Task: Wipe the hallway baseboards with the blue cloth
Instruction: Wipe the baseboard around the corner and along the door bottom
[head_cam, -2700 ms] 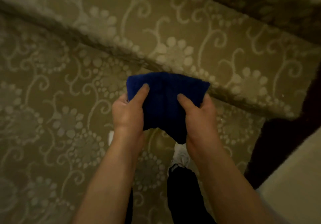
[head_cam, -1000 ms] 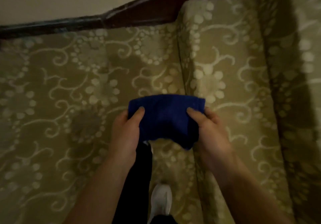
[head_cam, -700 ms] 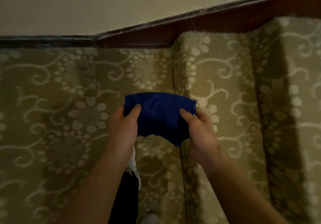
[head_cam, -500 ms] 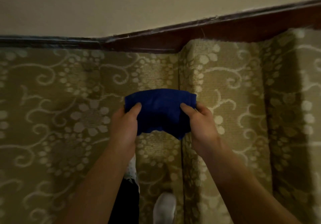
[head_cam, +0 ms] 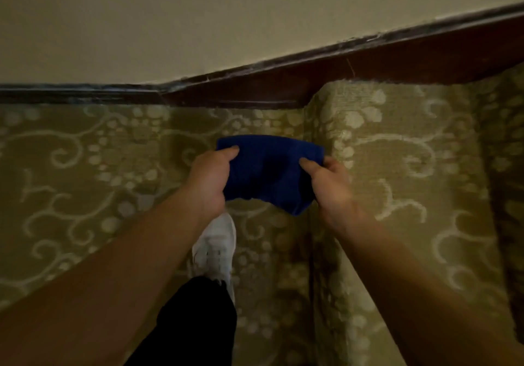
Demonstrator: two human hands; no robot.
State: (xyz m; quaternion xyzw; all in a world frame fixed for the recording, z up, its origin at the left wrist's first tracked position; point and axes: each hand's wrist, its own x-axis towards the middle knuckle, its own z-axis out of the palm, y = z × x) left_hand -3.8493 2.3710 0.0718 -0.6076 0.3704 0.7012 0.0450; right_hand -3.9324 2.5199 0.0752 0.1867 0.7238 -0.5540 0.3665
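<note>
Approach step, wiping not started. Both hands grip the cloth [head_cam: 269, 172] by its sides: left hand [head_cam: 209, 178] closed on the left edge, right hand [head_cam: 326, 181] closed on the right edge, thumbs on top. Cloth is folded, held in the air over the carpet [head_cam: 85, 167], well short of the baseboard [head_cam: 255, 89]. No contact with the wood yet. Baseboard runs flat on the left, then angles up to the right along the stair step [head_cam: 397, 152]; pale dust line visible on its top edge. Wall [head_cam: 198, 19] above. One shoe [head_cam: 215, 246] forward under the arms. Next move, my guess: crouch or reach down, get the cloth flat on the baseboard, likely one-handed, then drag along the top edge. No containers in view
</note>
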